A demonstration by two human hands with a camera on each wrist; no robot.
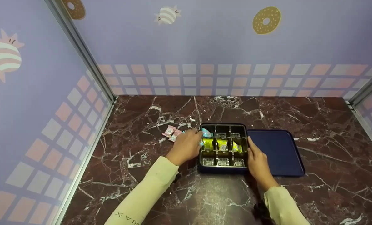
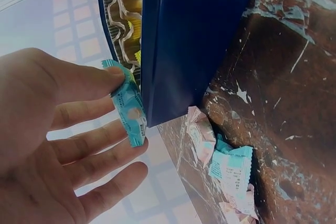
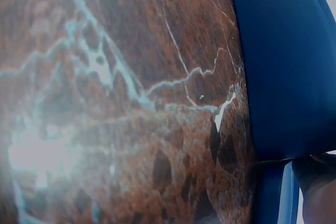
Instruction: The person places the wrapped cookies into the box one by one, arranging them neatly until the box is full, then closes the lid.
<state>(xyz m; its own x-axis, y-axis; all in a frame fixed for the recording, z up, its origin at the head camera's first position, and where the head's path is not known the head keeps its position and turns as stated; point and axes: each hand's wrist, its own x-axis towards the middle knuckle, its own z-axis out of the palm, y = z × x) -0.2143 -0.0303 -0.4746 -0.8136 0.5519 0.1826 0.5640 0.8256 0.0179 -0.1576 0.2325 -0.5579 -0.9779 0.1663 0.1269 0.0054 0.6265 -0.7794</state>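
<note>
At the left rim of the compartmented box [image 1: 224,169], the left hand [image 1: 187,146] pinches a blue wrapped candy [image 2: 129,110], mostly masked in the head view. The right hand [image 1: 257,159] rests against the box's right wall; whether its fingers curl cannot be told. Pink packets [image 1: 169,130], left of the box, are partly covered.

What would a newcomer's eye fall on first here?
Probably the three yellow-green wrapped candies lined up in the middle row of the dark blue box. Next might come the light blue wrapped candy that the left hand pinches at the box's left edge, with the right hand against the opposite side. Behind, a brown doughnut print stands out high on the lilac back wall.
</note>
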